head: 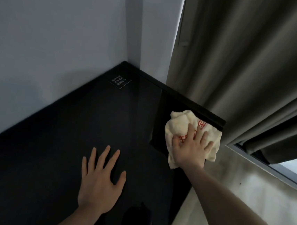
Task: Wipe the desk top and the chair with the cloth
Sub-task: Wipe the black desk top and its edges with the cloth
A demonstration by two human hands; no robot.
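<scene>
In the corner by the wall [52, 30] and curtain [239, 66], the desk [69, 132] is lying dark under me; my left hand [99, 182] is resting flat, fingers spread, while my right hand [191, 149] is pressing the cloth [181, 124] near the desk's right edge, fingers splayed.

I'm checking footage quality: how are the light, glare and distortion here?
Head view: dim room, daylight only at the window lower right; faint sheen on the desk top near the cloth; wide-angle lens bends the curtain; mild softness overall.
</scene>
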